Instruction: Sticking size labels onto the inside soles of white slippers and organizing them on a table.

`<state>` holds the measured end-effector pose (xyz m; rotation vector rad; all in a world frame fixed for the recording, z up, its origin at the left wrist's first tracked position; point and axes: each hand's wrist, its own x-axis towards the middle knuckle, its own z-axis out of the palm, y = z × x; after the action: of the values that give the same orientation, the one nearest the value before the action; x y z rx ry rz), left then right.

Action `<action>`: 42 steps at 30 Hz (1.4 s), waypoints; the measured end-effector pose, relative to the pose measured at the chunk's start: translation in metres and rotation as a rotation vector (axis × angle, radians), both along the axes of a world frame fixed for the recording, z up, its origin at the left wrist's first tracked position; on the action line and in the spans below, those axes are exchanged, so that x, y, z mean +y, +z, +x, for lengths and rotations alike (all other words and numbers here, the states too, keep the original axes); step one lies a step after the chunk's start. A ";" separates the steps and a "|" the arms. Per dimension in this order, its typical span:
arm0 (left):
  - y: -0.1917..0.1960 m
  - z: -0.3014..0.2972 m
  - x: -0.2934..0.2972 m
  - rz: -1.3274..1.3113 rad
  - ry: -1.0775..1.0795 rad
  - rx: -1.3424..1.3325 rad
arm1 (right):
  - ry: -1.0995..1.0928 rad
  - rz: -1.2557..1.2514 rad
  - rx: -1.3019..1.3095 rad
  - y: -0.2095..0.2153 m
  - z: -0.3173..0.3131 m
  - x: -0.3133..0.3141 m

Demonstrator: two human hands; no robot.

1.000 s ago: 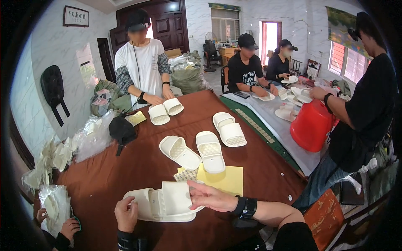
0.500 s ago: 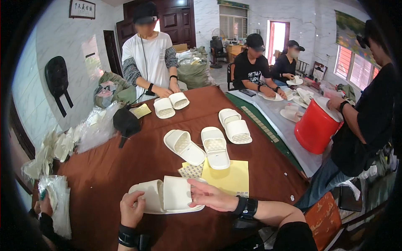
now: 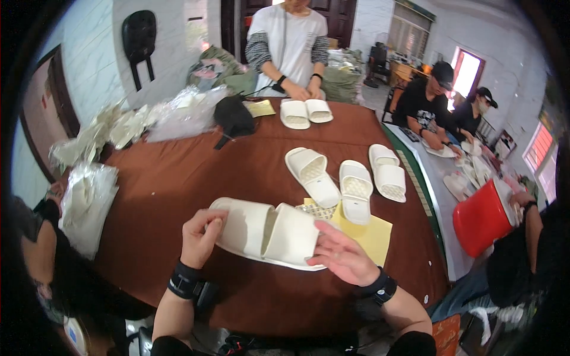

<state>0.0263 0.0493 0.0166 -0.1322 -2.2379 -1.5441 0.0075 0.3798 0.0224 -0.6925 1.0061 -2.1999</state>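
A pair of white slide slippers (image 3: 242, 228) is held between my hands near the front of the table, laid end to end with their broad straps almost meeting. My left hand (image 3: 200, 237) pinches the left end, its fingers curled. At the right end, my right hand (image 3: 347, 256) holds the edge with its fingers stretched along it; part of the grip is hidden. Just beyond my right hand lie a yellow paper sheet (image 3: 377, 234) and a small patterned sticker sheet (image 3: 317, 210). Three more white slippers (image 3: 356, 190) rest past these, straps up.
Brown cloth (image 3: 196, 172) covers the table. Left are clear plastic bags (image 3: 89, 207) and a black cap (image 3: 234, 118). Across the table a person (image 3: 291, 47) handles a white slipper pair (image 3: 303, 113). People at a side table work near a red bucket (image 3: 484, 219).
My view has swung left, so the table's things appear farther right. The slippers between my hands look raised and tilted, and my right hand's fingers are more spread.
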 end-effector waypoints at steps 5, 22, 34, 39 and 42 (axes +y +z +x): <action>0.006 -0.003 -0.001 0.210 0.179 0.273 | -0.109 -0.053 0.028 0.008 0.001 0.011; -0.024 -0.023 -0.015 0.370 0.172 -0.017 | -0.900 -0.291 0.277 0.042 -0.027 0.085; -0.022 -0.021 -0.010 0.269 0.149 -0.112 | -1.431 -0.061 0.081 -0.018 -0.086 0.190; -0.024 -0.017 -0.018 0.299 0.135 -0.108 | -1.248 -0.153 0.069 -0.052 -0.101 0.207; -0.018 -0.015 -0.015 0.197 0.155 -0.112 | -1.331 -0.044 0.020 -0.036 -0.096 0.190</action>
<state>0.0115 0.0345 -0.0012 0.1850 -2.1074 -1.7113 -0.0887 0.5697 -0.0137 0.0586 1.7275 -3.2834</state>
